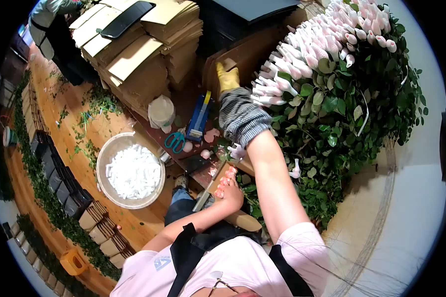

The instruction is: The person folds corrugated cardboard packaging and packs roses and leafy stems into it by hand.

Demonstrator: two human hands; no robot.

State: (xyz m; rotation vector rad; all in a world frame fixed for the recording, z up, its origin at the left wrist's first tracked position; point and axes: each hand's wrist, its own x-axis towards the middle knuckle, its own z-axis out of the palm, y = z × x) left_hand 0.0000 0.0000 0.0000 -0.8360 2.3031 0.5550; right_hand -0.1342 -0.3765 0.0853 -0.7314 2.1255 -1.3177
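Observation:
My left hand (232, 197), bare, has its fingers curled around a row of orange-pink roses (229, 174) lying on a cardboard wrap (216, 184). Farther forward, my right hand (228, 76) wears a yellow glove, with a striped sleeve over the forearm. Its fingers are closed at a brown cardboard sheet (248, 55). Right of that arm lies a big heap of leafy roses (332, 104), their heads in white sleeves. Teal scissors (175, 142) and a blue and yellow box (199, 117) lie on the dark red table (195, 168).
A round tub of white tubes (135, 171) stands at the left. Stacked cardboard (134, 64) carries a black phone (127, 19), with a white container (161, 113) nearby. Another person (59, 37) stands at the upper left. Leaves and packed bundles (59, 185) line the floor.

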